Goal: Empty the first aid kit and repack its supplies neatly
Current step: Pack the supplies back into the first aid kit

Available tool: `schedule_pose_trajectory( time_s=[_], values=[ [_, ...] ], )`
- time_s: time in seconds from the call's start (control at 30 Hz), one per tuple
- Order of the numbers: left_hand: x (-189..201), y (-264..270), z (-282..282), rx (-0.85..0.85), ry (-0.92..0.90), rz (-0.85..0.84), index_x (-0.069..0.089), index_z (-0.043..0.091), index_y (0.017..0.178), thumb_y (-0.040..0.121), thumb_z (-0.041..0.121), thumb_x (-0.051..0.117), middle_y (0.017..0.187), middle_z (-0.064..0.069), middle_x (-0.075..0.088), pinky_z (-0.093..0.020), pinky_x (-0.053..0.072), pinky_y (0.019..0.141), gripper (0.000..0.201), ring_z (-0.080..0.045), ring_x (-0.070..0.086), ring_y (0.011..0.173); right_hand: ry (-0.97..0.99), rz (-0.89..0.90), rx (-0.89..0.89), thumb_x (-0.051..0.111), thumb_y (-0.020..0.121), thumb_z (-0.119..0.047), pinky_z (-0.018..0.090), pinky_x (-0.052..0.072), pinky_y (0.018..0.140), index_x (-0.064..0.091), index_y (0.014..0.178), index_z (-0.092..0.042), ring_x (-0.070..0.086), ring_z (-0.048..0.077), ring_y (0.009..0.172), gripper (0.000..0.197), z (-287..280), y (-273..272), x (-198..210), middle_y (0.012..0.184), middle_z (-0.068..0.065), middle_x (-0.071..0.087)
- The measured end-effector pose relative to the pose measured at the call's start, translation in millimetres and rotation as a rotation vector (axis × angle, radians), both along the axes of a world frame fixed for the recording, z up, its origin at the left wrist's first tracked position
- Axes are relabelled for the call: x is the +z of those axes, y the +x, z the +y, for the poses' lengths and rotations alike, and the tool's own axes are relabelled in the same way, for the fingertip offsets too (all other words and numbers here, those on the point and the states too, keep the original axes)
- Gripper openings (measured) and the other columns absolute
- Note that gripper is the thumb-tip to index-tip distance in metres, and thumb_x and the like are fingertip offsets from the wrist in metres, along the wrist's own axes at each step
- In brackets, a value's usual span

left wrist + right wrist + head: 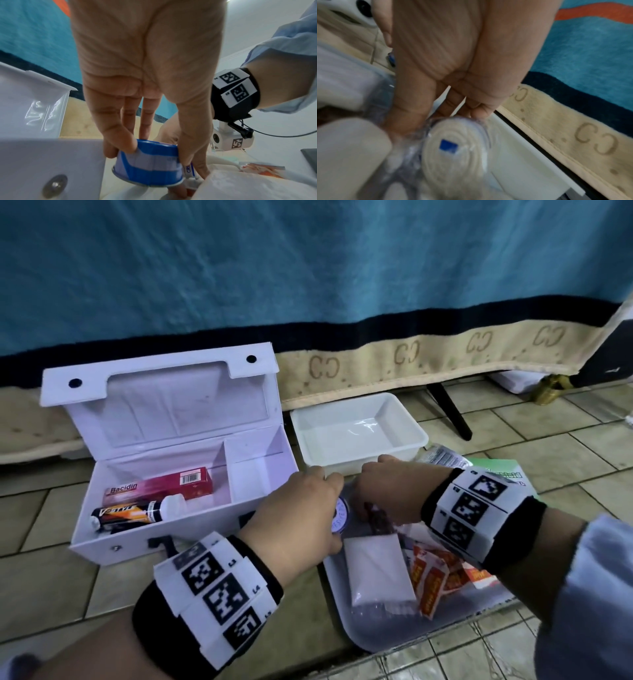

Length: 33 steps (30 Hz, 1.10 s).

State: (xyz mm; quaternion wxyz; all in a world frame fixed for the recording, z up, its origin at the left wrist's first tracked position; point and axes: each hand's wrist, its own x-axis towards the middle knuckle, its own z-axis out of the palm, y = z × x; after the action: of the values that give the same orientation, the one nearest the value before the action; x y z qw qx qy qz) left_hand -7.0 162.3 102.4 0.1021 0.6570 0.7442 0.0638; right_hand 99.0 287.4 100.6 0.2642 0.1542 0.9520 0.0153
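We are pinching a blue tape roll (pixel 150 163) with our left hand (pixel 294 508) just right of the first aid kit (pixel 178 460), while our right hand (pixel 387 487) is gripping a wrapped bandage roll (pixel 453 150) beside it.

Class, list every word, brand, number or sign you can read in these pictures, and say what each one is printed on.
"Bacidin": red box in the first aid kit.
"V-STYLE": tube lying in front of that box.
"CC": repeated along the tan blanket border.
"CRE", cut off: small tube beside the blue tape roll.
Barcode digits, orange sachets, green packet and wristband codes: too small or blurred.
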Motion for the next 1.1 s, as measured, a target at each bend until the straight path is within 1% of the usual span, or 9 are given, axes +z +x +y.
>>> schedule_pose_trajectory(
  time_s=[0.17, 0.27, 0.37, 0.47, 0.6, 0.67, 0.73, 0.9, 1.1],
  values=[
    [-4, -1, 0, 0.002, 0.005, -0.001, 0.045, 0.020, 0.104, 0.076, 0.030, 0.065, 0.094, 0.004, 0.033, -0.030, 0.042, 0.068, 0.035, -0.019, 0.048, 0.095, 0.101, -0.035, 0.179, 0.065, 0.078, -0.022, 0.030, 0.033, 0.077, 0.062, 0.102, -0.032, 0.050, 0.023, 0.101, 0.026, -1, -9, -2, 0.104, -0.001, 0.058],
    [-4, -3, -1, 0.012, 0.012, -0.004, 0.042, 0.021, 0.095, 0.076, 0.029, 0.064, 0.093, 0.003, 0.033, -0.033, 0.047, 0.071, 0.031, -0.020, 0.048, 0.093, 0.058, -0.030, 0.072, 0.073, 0.071, -0.014, 0.028, 0.038, 0.069, 0.065, 0.100, -0.024, 0.058, 0.025, 0.092, 0.031, 3, -13, -2, 0.097, 0.003, 0.061],
    [-4, -2, -4, 0.023, 0.033, -0.003, 0.042, 0.020, 0.098, 0.077, 0.030, 0.063, 0.093, 0.004, 0.034, -0.033, 0.047, 0.071, 0.030, -0.020, 0.048, 0.094, 0.011, -0.047, 0.035, 0.072, 0.067, -0.006, 0.023, 0.037, 0.054, 0.061, 0.071, -0.017, 0.051, 0.019, 0.061, 0.016, 1, -14, 7, 0.064, -0.003, 0.050],
    [-5, -2, -8, 0.026, 0.072, -0.027, 0.040, 0.022, 0.096, 0.079, 0.032, 0.061, 0.092, 0.005, 0.032, -0.030, 0.043, 0.071, 0.029, -0.018, 0.048, 0.095, 0.000, -0.016, 0.030, 0.069, 0.069, -0.008, 0.017, 0.029, 0.038, 0.033, 0.049, -0.021, 0.034, 0.006, 0.043, 0.043, 2, -14, 10, 0.048, -0.006, 0.037],
    [3, -8, -12, 0.056, 0.149, -0.092, 0.043, 0.021, 0.101, 0.079, 0.035, 0.060, 0.097, 0.004, 0.040, -0.031, 0.047, 0.079, 0.031, -0.018, 0.049, 0.095, 0.031, 0.047, -0.018, 0.071, 0.063, -0.016, 0.032, 0.055, 0.061, 0.044, 0.055, -0.021, 0.051, 0.019, 0.060, 0.029, 7, -16, 13, 0.062, -0.008, 0.048],
    [13, -15, -17, 0.097, 0.195, -0.127, 0.046, 0.022, 0.105, 0.077, 0.038, 0.061, 0.102, 0.004, 0.045, -0.032, 0.047, 0.081, 0.035, -0.016, 0.049, 0.095, 0.015, 0.070, -0.028, 0.070, 0.062, -0.019, 0.037, 0.055, 0.072, 0.060, 0.068, -0.025, 0.056, 0.020, 0.075, 0.013, 11, -17, 20, 0.074, -0.007, 0.056],
    [24, -26, -23, 0.148, 0.255, -0.161, 0.048, 0.023, 0.103, 0.074, 0.040, 0.063, 0.101, 0.005, 0.047, -0.033, 0.047, 0.082, 0.036, -0.016, 0.050, 0.094, 0.003, 0.096, -0.047, 0.071, 0.061, -0.026, 0.036, 0.053, 0.077, 0.068, 0.087, -0.027, 0.058, 0.016, 0.088, 0.026, 13, -17, 29, 0.090, -0.007, 0.064],
    [37, -77, -52, 0.411, 0.369, -0.173, 0.053, 0.021, 0.102, 0.073, 0.035, 0.069, 0.098, 0.001, 0.051, -0.031, 0.042, 0.076, 0.036, -0.021, 0.052, 0.089, -0.039, 0.278, -0.132, 0.068, 0.070, -0.029, 0.020, 0.044, 0.069, 0.069, 0.094, -0.031, 0.050, 0.001, 0.075, 0.024, 14, -19, 51, 0.085, -0.016, 0.061],
    [19, -117, -62, 0.481, 0.191, -0.133, 0.059, 0.015, 0.106, 0.074, 0.033, 0.070, 0.109, -0.002, 0.053, -0.032, 0.046, 0.086, 0.038, -0.021, 0.055, 0.098, -0.089, 0.505, -0.143, 0.060, 0.077, -0.040, 0.010, 0.035, 0.058, 0.071, 0.090, -0.029, 0.048, -0.003, 0.065, 0.020, -17, -56, 63, 0.072, -0.018, 0.054]
  ],
)
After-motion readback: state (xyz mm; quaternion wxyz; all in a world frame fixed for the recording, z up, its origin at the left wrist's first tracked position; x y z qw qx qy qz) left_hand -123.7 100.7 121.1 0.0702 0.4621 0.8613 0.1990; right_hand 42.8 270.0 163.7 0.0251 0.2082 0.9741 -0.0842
